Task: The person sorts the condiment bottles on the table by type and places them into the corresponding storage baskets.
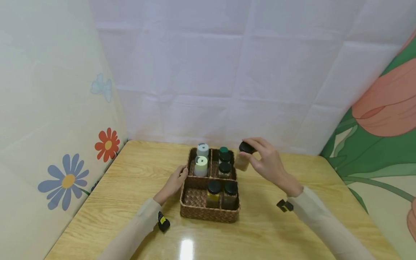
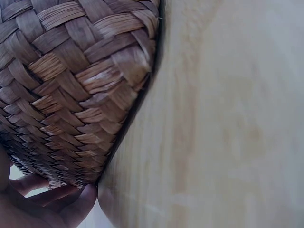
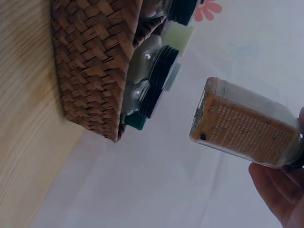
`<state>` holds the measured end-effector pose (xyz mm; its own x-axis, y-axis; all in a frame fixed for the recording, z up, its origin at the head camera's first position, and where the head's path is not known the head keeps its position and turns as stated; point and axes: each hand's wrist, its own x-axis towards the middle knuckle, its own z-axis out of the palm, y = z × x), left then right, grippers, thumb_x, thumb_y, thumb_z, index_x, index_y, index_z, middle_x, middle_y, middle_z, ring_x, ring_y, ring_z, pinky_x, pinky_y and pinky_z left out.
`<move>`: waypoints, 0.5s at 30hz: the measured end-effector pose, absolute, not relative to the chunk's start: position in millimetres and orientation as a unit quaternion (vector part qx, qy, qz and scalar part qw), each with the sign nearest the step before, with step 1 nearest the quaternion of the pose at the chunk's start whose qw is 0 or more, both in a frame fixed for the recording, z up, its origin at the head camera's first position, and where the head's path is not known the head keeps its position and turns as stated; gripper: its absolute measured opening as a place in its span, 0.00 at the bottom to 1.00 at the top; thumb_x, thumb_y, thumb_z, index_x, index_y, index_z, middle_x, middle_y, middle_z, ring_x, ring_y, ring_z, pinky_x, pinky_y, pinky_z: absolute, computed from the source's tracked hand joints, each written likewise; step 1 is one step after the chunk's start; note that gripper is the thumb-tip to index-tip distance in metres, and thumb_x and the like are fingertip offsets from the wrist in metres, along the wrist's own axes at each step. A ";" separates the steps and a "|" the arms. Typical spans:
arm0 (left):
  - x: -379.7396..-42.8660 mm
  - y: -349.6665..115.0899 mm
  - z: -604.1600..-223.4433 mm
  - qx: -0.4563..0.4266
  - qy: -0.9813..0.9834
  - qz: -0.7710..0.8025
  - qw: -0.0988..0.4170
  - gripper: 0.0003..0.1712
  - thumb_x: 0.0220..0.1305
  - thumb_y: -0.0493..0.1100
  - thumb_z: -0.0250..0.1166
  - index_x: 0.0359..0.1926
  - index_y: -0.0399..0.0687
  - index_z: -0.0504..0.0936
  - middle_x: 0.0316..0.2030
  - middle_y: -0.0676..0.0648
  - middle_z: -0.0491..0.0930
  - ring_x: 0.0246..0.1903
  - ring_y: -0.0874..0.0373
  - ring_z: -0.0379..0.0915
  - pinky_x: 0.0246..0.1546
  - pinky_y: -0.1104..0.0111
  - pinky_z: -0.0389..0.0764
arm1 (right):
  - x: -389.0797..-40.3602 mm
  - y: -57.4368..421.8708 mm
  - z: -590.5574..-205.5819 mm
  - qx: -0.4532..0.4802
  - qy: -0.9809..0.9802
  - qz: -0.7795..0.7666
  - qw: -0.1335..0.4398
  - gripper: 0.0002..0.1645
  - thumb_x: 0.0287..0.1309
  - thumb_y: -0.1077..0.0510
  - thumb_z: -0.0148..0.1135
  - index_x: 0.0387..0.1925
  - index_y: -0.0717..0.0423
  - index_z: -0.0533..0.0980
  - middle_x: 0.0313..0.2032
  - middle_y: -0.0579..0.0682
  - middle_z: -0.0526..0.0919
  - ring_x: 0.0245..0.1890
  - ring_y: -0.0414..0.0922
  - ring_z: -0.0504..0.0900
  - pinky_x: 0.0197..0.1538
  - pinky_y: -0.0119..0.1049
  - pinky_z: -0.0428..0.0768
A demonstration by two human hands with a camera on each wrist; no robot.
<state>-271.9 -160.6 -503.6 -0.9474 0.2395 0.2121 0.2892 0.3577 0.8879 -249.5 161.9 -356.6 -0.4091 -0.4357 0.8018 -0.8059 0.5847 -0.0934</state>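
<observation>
My right hand (image 1: 268, 162) pinches a square glass jar (image 1: 242, 161) by its black lid, holding it raised beside the right wall of a woven basket (image 1: 209, 213). In the right wrist view the jar (image 3: 251, 126) is tilted and has an orange-brown panel with pale print. My left hand (image 1: 172, 184) touches the basket's left side; in the left wrist view its fingers (image 2: 83, 204) lie against the low outside of the weave. Inside the basket, two black-lidded jars (image 1: 213, 195) stand in the near compartment. Bottles with pale caps (image 1: 201, 164) fill the far left one.
The far right compartment holds black-lidded jars (image 1: 224, 169) and a green-capped one (image 1: 223, 149). A wood-grain table (image 1: 139, 162) carries the basket. White cloth (image 1: 201, 72) hangs behind, with flower-printed sheets (image 1: 58, 119) at the sides.
</observation>
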 end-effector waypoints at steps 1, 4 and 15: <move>-272.0 -160.5 -503.6 -0.161 -0.824 -0.543 0.026 0.26 0.80 0.45 0.45 0.67 0.28 0.65 0.62 0.27 0.68 0.62 0.33 0.65 0.60 0.44 0.69 | -248.7 160.6 -356.1 0.391 -0.802 0.242 0.381 0.27 0.54 0.58 0.75 0.54 0.65 0.80 0.46 0.59 0.83 0.39 0.51 0.83 0.35 0.46 0.82; -271.9 -160.4 -503.2 -0.161 -0.824 -0.543 0.030 0.25 0.80 0.45 0.45 0.66 0.28 0.66 0.61 0.28 0.69 0.61 0.34 0.66 0.59 0.44 0.70 | -246.4 155.8 -354.5 0.405 -0.797 0.247 0.375 0.26 0.56 0.56 0.73 0.54 0.64 0.80 0.46 0.58 0.83 0.37 0.49 0.83 0.35 0.44 0.82; -270.6 -161.1 -502.6 -0.156 -0.822 -0.547 0.018 0.26 0.81 0.45 0.45 0.68 0.30 0.65 0.63 0.29 0.68 0.62 0.34 0.65 0.59 0.44 0.69 | -235.5 138.3 -352.5 0.431 -0.791 0.270 0.339 0.27 0.56 0.58 0.74 0.56 0.64 0.78 0.48 0.56 0.81 0.41 0.48 0.82 0.37 0.42 0.82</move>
<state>-270.6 -161.1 -502.6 -0.9508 0.2361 0.2005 0.2761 0.3525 0.8942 -235.5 138.3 -352.5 -0.3991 -0.4993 0.7691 -0.8655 0.4821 -0.1362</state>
